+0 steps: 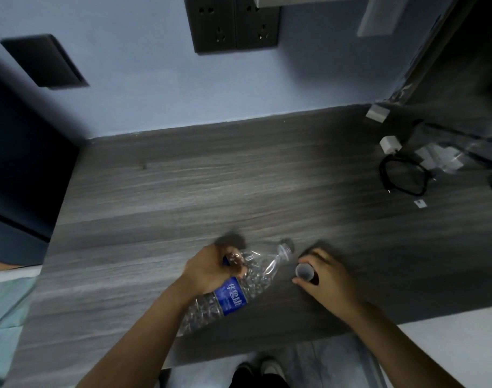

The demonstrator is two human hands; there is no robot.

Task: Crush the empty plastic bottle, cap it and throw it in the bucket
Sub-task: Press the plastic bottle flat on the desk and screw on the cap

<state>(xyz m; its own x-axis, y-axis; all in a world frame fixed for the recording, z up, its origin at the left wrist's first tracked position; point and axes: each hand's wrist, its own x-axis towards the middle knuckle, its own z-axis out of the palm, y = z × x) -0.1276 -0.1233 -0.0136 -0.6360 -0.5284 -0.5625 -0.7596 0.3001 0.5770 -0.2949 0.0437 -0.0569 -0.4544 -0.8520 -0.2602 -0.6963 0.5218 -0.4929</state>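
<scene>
Gripped around its upper body by the left hand (211, 270): clear plastic bottle (239, 287) with blue label (230, 296), fingers wrapped and pressed into the crumpled plastic. Tilted, open neck pointing up and right, base low toward the desk's near edge. Pinched between thumb and fingertips of the right hand (328, 278): white cap (304, 271), hollow side facing the camera, just beside the bottle mouth, not touching. Grey wood-grain desk (183, 191) beneath both. Far right, well apart: coiled black cable (401, 177) and white charger (389, 144). Wall sockets (233, 23) above.
</scene>
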